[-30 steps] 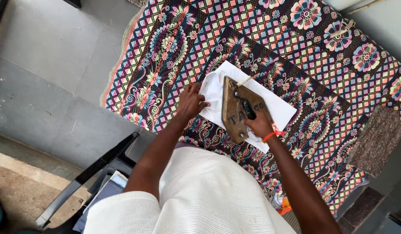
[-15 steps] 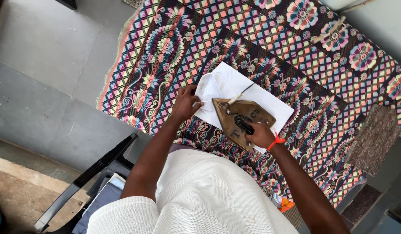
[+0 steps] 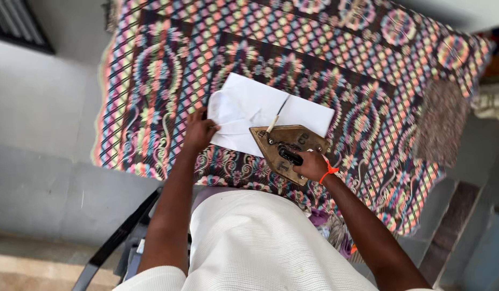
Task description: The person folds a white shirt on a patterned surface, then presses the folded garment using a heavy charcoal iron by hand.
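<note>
— While our right hand [image 3: 310, 165] is clenched on the black handle of the brass iron [image 3: 287, 151], where does the white cloth [image 3: 263, 113] lie?

— Flat on the patterned blanket [image 3: 152, 81] covering the desk, the iron resting on its near edge. Our left hand [image 3: 198, 132] presses open on the cloth's left edge, grasping nothing.

— Then we judge it best to keep that edge taut and guide the iron's tip steadily along the fold.

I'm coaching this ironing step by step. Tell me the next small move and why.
Probably slide the iron toward the left hand, over the creased end of the white cloth. The right hand grips its handle at the cloth's near edge, while the left hand pins the wrinkled end flat on the patterned blanket.
</note>
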